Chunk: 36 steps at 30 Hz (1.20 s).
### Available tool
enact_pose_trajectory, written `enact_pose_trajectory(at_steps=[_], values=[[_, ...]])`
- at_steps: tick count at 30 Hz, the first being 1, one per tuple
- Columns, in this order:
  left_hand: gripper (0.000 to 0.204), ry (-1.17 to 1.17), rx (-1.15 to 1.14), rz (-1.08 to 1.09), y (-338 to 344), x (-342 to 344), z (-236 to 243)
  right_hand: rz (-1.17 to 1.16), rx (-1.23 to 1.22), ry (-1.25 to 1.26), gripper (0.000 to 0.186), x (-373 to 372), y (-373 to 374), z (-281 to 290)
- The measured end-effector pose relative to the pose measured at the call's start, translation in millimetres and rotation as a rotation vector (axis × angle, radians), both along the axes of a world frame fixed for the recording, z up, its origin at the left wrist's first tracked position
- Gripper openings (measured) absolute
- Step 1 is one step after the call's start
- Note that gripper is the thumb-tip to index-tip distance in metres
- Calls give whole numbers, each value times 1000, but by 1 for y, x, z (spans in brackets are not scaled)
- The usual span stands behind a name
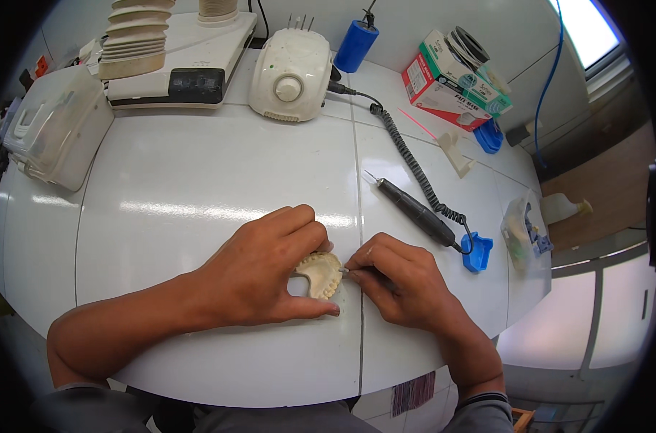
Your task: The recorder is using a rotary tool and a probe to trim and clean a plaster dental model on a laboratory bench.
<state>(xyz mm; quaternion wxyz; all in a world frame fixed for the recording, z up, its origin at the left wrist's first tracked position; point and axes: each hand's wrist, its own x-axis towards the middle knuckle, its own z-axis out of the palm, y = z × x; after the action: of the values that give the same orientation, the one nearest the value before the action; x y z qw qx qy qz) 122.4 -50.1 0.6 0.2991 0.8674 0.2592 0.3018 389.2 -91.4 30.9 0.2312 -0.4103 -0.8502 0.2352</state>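
White bench (198,180): L hand (259,270) clamped the dental cast (320,273); R hand (403,281) pinched a thin tool (344,270) just beside it.

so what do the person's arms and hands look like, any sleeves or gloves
No gloves: the left hand and right hand are both bare, with no rings or watch in view. The forearms are bare too. Grey sleeves show only at the bottom edge, near the elbows, and the right sleeve ends in a dark striped cuff.

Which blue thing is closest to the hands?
The blue holder at the black handpiece's cord end, just beside the right hand. The blue cylinder and blue tray sit far back.
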Motion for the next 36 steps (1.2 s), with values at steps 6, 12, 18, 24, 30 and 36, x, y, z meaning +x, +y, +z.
enact_pose_trajectory(at_steps=[6, 12, 18, 24, 30, 36], values=[[63, -10, 11, -11, 1, 1, -2, -9, -37, 16, 18, 0, 0, 1], [64, 9, 16, -6, 0, -1, -1, 3, -40, 2, 18, -1, 1, 1], [64, 11, -17, -1, 0, -2, 1, 11, -50, 38, 18, -2, 2, 0], [58, 34, -92, -4, -2, -2, 7, 15, -38, 36, 17, -2, 3, 0], [64, 15, -23, -5, 0, -2, 0, 8, -41, 50, 17, -3, 3, 0], [64, 10, -11, -9, 1, 0, 0, -2, -58, 48, 18, 2, 2, -1]])
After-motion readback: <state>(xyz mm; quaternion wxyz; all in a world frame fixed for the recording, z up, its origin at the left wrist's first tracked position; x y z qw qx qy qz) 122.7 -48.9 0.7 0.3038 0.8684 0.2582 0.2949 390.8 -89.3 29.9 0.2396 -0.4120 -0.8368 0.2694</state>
